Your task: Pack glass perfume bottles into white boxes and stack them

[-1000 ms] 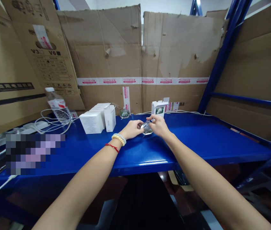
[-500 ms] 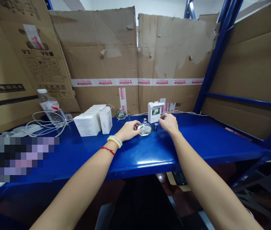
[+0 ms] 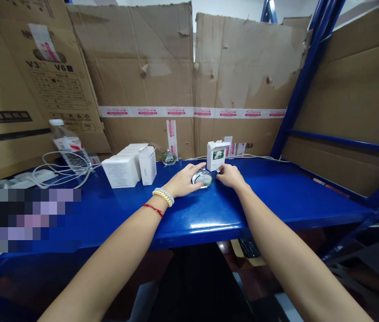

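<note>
A round, clear perfume bottle (image 3: 203,179) stands upright on the blue shelf, its neck partly behind my fingers. My left hand (image 3: 186,180) curves around it, thumb at the front and fingers reaching over the top. Just to the right, my right hand (image 3: 230,176) pinches the small silver bottle cap (image 3: 218,170), which is mostly covered by the fingertips. Behind the hands stands an open white box (image 3: 216,155) with a flower picture. Another round perfume bottle (image 3: 168,157) sits farther back, with a small cap (image 3: 180,161) beside it.
White boxes (image 3: 122,169) stand in a row left of my hands, one box (image 3: 147,166) at their right end. A water bottle (image 3: 70,147) and loose white cable (image 3: 46,172) lie farther left. Cardboard sheets (image 3: 135,80) and blue posts (image 3: 305,76) enclose the shelf (image 3: 276,192).
My right hand has moved slightly left and closed on the cap, which stood uncovered before. My left hand's fingers have shifted up over the bottle's top.
</note>
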`<state>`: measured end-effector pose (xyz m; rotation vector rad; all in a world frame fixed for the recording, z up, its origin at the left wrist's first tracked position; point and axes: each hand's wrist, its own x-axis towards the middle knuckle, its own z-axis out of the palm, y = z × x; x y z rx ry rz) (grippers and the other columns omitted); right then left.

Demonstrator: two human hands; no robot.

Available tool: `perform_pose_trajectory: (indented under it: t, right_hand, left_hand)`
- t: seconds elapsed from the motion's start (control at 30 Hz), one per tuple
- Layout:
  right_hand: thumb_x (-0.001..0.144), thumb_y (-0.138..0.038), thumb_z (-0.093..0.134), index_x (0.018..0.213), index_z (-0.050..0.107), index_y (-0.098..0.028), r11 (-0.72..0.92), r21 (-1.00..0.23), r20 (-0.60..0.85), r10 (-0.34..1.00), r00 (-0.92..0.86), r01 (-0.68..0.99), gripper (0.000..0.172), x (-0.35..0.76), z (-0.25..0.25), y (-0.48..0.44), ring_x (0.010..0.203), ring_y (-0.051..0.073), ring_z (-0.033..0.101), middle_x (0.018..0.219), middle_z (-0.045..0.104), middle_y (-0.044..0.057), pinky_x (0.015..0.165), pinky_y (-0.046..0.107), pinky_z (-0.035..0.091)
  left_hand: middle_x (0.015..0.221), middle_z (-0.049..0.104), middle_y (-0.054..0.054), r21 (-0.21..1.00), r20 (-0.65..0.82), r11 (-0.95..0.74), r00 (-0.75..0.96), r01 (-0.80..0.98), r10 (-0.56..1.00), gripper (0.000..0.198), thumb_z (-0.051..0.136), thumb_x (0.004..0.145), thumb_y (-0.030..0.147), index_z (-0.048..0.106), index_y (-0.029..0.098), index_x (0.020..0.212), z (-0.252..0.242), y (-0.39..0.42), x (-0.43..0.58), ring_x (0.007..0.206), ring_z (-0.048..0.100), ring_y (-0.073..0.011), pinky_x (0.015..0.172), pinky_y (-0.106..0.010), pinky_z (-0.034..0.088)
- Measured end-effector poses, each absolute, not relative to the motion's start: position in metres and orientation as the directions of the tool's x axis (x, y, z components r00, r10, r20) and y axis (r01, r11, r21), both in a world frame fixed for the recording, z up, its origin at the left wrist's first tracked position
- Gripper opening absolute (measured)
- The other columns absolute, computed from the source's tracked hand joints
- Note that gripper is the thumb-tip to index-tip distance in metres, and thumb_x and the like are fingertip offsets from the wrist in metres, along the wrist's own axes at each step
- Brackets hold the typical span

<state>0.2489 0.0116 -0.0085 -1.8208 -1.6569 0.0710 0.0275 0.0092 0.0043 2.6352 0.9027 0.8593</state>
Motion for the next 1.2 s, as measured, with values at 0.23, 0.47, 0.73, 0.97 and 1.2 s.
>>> perform_pose_trajectory:
  t: [0.23, 0.47, 0.73, 0.97, 1.2]
  right_hand:
    - [0.067, -0.035, 0.068, 0.094, 0.057, -0.018, 0.535, -0.786, 0.588, 0.802, 0.105, 0.311, 0.034, 0.231, 0.007, 0.005, 0.070, 0.015, 0.065, 0.078, 0.070, 0.003, 0.069, 0.028, 0.048]
    - [0.073, -0.041, 0.064, 0.106, 0.047, -0.022, 0.619, -0.743, 0.640, 0.768, 0.001, 0.254, 0.042, 0.219, 0.005, -0.002, 0.067, 0.012, 0.059, 0.081, 0.066, 0.000, 0.057, 0.023, 0.042]
    - [0.077, -0.038, 0.060, 0.109, 0.050, -0.020, 0.640, -0.701, 0.649, 0.756, -0.091, 0.316, 0.038, 0.218, 0.002, 0.002, 0.071, 0.013, 0.058, 0.087, 0.065, 0.003, 0.063, 0.025, 0.044]
    - [0.081, -0.034, 0.056, 0.111, 0.056, -0.019, 0.647, -0.642, 0.656, 0.741, -0.143, 0.411, 0.034, 0.217, -0.001, 0.002, 0.075, 0.014, 0.057, 0.088, 0.064, 0.004, 0.065, 0.026, 0.045]
    - [0.080, -0.032, 0.057, 0.111, 0.056, -0.021, 0.659, -0.620, 0.646, 0.736, -0.199, 0.425, 0.033, 0.220, -0.005, 0.005, 0.080, 0.015, 0.057, 0.089, 0.063, 0.003, 0.068, 0.027, 0.046]
  left_hand:
    - [0.125, 0.053, -0.011, 0.479, 0.454, -0.730, 0.575, 0.487, 0.681, 0.092, 0.063, 0.077, 0.035, 0.011, 0.023, 0.152, 0.000, 0.013, 0.029, 0.100, 0.059, -0.0196, 0.091, -0.033, 0.047]
    - [0.120, 0.060, -0.014, 0.418, 0.383, -0.685, 0.568, 0.597, 0.729, 0.074, 0.062, 0.076, 0.038, 0.036, 0.013, 0.141, 0.003, 0.012, 0.029, 0.102, 0.061, -0.0240, 0.091, -0.035, 0.048]
    - [0.116, 0.063, -0.013, 0.318, 0.395, -0.727, 0.612, 0.609, 0.685, 0.052, 0.058, 0.078, 0.036, 0.053, 0.014, 0.125, 0.004, 0.011, 0.029, 0.099, 0.062, -0.0245, 0.088, -0.036, 0.049]
    - [0.111, 0.065, -0.012, 0.313, 0.394, -0.749, 0.637, 0.584, 0.662, 0.046, 0.058, 0.077, 0.032, 0.056, 0.014, 0.119, 0.003, 0.013, 0.028, 0.095, 0.062, -0.0249, 0.084, -0.036, 0.049]
    - [0.104, 0.068, -0.009, 0.301, 0.388, -0.745, 0.638, 0.595, 0.666, 0.038, 0.057, 0.079, 0.031, 0.059, 0.016, 0.114, 0.002, 0.013, 0.026, 0.088, 0.064, -0.0228, 0.078, -0.034, 0.049]
